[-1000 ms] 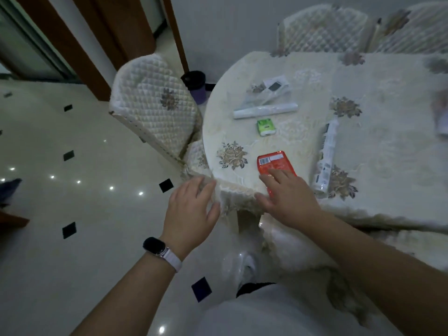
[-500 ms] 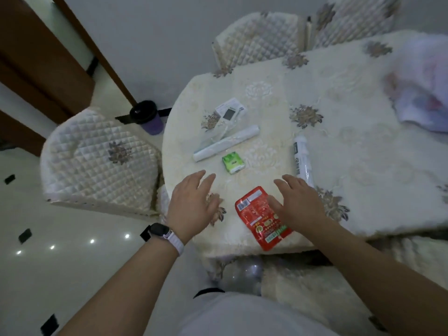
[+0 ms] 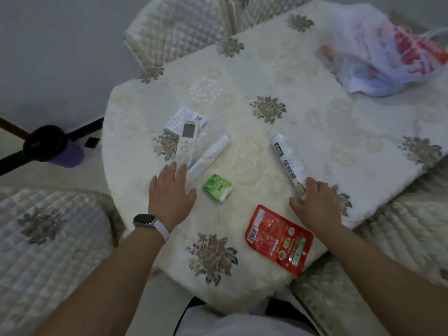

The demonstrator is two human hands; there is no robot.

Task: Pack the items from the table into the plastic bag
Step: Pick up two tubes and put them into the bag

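Progress: by the look of it barely begun – six loose items lay on the table and none was in transit to the bag.
Plastic bag: crumpled at the far right of the table, white with red print, well apart from both hands; whether anything was inside could not be told.
Left to pack: a white box, a remote in a clear sleeve lying partly over the box, a plain white roll just beside the remote, a green tissue pack, a printed wrap roll and a red packet near the table's front edge.
Left hand: flat and spread, palm down, holding nothing; its fingertips reached the near ends of the remote's sleeve and the plain white roll, with the green tissue pack just to its right.
Right hand: fingers laid over the near end of the printed wrap roll, thumb out on the near side – whether the grip had closed round it could not be told.
Roll relative to hand: it ran away from the right hand toward the table's middle, only its near end covered.
Red packet relative to hand: just below the right hand's thumb, not touched.
Likely step: picking up the printed wrap roll as a first item for the bag.
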